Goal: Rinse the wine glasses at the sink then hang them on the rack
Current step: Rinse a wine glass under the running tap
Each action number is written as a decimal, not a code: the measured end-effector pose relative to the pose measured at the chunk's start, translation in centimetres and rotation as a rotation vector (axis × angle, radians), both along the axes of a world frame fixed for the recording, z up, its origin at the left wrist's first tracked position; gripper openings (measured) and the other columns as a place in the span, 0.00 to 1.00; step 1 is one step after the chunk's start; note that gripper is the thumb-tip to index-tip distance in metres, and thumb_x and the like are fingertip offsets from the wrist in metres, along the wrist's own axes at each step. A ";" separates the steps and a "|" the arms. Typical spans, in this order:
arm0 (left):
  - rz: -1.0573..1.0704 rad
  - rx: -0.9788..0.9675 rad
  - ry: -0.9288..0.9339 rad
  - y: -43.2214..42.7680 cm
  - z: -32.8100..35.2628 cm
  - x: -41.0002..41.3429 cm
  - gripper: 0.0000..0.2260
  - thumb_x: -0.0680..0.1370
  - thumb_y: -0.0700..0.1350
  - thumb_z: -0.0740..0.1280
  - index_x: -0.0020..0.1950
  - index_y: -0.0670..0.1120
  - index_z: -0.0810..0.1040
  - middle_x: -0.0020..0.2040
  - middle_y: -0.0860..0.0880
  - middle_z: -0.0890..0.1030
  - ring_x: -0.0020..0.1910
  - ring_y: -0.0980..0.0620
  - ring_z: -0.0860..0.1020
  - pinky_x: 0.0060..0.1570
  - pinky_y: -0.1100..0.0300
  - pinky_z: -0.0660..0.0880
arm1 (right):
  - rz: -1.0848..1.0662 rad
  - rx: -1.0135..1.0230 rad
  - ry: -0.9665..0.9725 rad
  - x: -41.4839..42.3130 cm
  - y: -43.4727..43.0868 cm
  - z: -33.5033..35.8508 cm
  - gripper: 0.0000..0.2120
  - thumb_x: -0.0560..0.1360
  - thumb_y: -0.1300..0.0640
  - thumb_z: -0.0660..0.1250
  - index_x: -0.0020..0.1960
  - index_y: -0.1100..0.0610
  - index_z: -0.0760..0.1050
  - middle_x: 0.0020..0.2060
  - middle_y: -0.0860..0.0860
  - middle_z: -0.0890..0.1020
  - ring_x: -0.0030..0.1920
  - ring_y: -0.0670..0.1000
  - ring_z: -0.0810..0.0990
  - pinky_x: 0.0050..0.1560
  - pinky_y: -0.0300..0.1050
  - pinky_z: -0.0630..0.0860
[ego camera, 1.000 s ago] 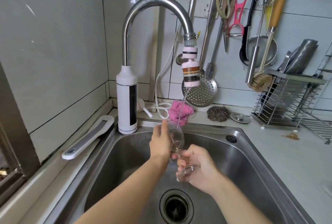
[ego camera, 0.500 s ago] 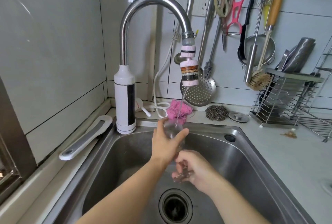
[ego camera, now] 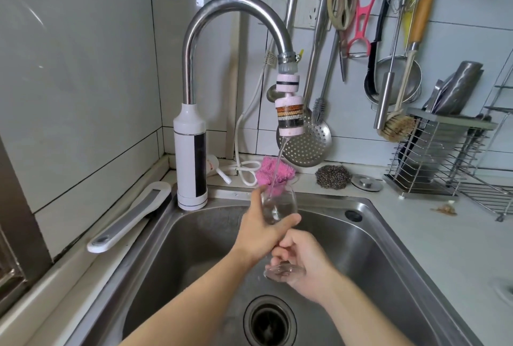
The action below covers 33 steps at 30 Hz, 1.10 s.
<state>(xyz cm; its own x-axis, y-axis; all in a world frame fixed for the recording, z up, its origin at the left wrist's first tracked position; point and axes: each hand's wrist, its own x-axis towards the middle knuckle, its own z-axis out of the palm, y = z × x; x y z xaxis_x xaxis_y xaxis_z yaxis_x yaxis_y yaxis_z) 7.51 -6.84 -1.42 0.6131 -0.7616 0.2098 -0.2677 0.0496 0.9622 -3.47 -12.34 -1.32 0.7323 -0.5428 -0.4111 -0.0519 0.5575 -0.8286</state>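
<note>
At the lower left of the frame a white tool (ego camera: 127,218) lay on the edge of the sink (ego camera: 383,234). Next to it stood the tap (ego camera: 191,90). Its bent pipe reached over to a pink filter (ego camera: 290,117) in the middle. A thin stream of water ran from the filter down into the wine glass (ego camera: 279,204). The glass was held upright over the sink, in the middle of the frame. The left hand (ego camera: 258,234) had its fingers and thumb wrapped round the bowl of the glass. A little lower and to the right, the right hand (ego camera: 308,261) had its fingers curled round the stem, just above the foot.

So the step in hand looked like the rinse. Next, I think, the water would need tipping out, with a firm hold because wet glass is slippery. Then the glass would go to the rack. A wire rack (ego camera: 444,156) stood at the right of the frame, but I cannot tell if it was the one for hanging.
</note>
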 end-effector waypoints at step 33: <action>0.152 -0.068 -0.218 -0.3 -0.3 -0.8 0.32 0.68 0.51 0.81 0.68 0.62 0.70 0.50 0.55 0.85 0.45 0.59 0.84 0.51 0.59 0.81 | -0.447 -0.522 0.261 -0.4 -1.9 -0.3 0.17 0.74 0.46 0.60 0.43 0.57 0.83 0.33 0.53 0.85 0.32 0.54 0.81 0.41 0.48 0.72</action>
<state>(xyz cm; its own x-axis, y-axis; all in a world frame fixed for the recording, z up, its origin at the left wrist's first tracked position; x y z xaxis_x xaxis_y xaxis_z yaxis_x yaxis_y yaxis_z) 6.71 -7.11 -1.74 0.6542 -0.6435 0.3975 -0.4779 0.0557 0.8766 -3.87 -14.20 -1.62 0.3087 -0.9396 -0.1478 -0.1434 0.1077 -0.9838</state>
